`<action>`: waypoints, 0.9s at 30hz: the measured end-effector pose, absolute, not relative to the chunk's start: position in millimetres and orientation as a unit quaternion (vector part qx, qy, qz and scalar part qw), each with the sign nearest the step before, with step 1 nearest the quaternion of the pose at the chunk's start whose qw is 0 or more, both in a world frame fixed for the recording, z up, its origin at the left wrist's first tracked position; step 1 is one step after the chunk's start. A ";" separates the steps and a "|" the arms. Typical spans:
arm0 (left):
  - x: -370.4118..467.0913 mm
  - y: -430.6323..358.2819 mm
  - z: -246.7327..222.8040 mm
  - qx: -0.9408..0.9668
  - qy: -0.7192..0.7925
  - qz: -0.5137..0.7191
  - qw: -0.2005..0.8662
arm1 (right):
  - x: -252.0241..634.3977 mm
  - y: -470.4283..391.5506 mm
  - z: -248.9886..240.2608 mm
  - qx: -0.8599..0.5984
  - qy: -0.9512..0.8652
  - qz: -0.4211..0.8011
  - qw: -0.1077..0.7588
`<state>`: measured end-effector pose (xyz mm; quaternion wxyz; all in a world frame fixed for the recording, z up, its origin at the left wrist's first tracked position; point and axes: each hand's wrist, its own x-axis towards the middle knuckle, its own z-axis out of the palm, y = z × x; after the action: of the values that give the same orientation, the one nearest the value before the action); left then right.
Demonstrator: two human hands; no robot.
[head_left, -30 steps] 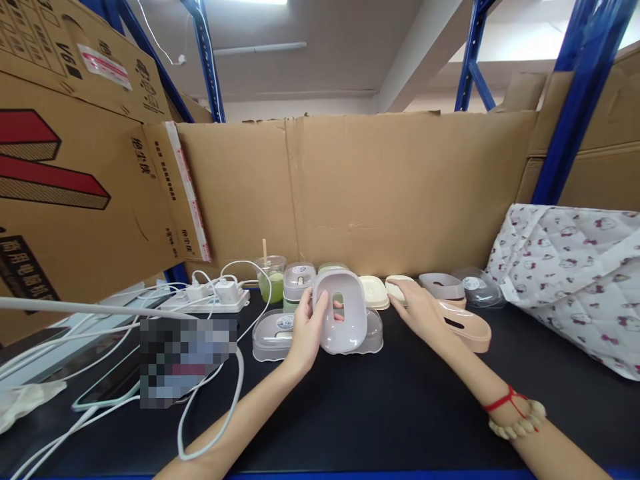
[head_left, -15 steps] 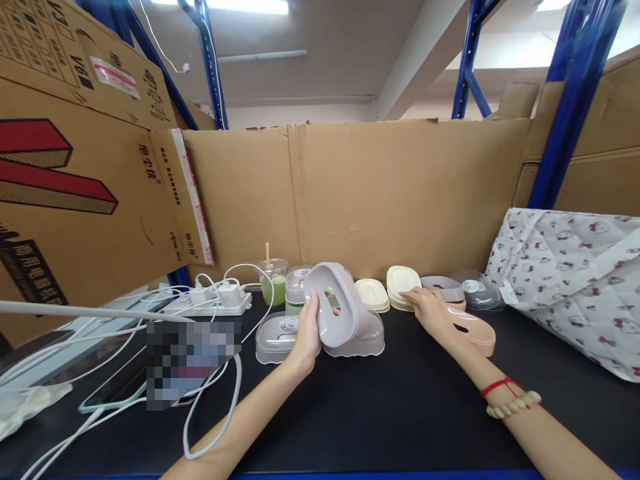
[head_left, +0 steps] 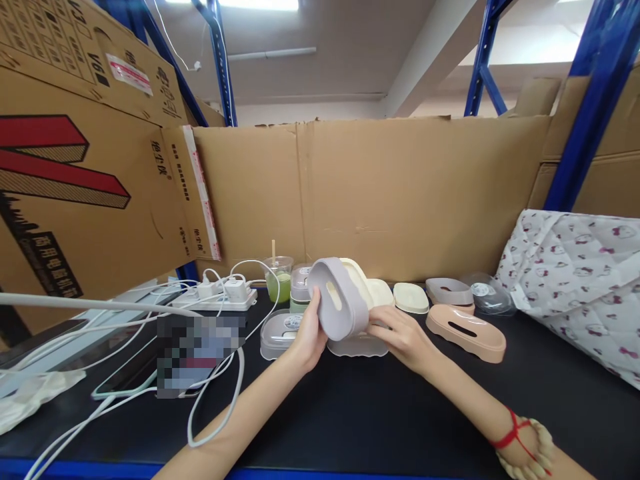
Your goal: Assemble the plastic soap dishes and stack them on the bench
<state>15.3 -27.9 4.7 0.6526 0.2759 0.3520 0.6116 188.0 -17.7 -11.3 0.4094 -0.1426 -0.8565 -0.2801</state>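
Observation:
My left hand [head_left: 311, 339] is closed around the left end of a pale grey oval plastic shell with a slot [head_left: 345, 323], held tilted above the table. Behind that shell is a cream plastic tray [head_left: 354, 271], partly hidden. My right hand [head_left: 403, 335] pinches the cream tray at its lower right edge, fingertips close to the grey shell. A clear wavy-edged cover [head_left: 357, 348] lies just below them. Further back sit two cream pieces, one partly covered [head_left: 380, 292] and one in plain sight [head_left: 411, 298]. A peach slotted shell [head_left: 483, 339] rests right of my right hand.
Left of my hands is a clear lidded box [head_left: 273, 340], with a cup of green drink [head_left: 284, 288] behind. Cables cross a phone [head_left: 125, 373] near a power strip [head_left: 245, 300]. Rightward are another grey shell [head_left: 450, 285], a clear cover [head_left: 493, 303] and a quilted bag [head_left: 575, 267].
My right hand has moved left from the cream stack, bringing a cream tray behind the grey shell. My left hand still holds the shell, now turned slightly. The view has shifted a little.

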 end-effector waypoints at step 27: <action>18.2 -31.4 -4.2 0.489 0.374 0.619 0.488 | 178.8 -17.7 -20.7 -0.370 -0.624 0.408 0.554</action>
<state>18.2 -31.4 -4.2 0.4882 0.4886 0.3738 0.6191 178.8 -17.7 -20.7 0.5537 -0.3705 -0.6244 0.4077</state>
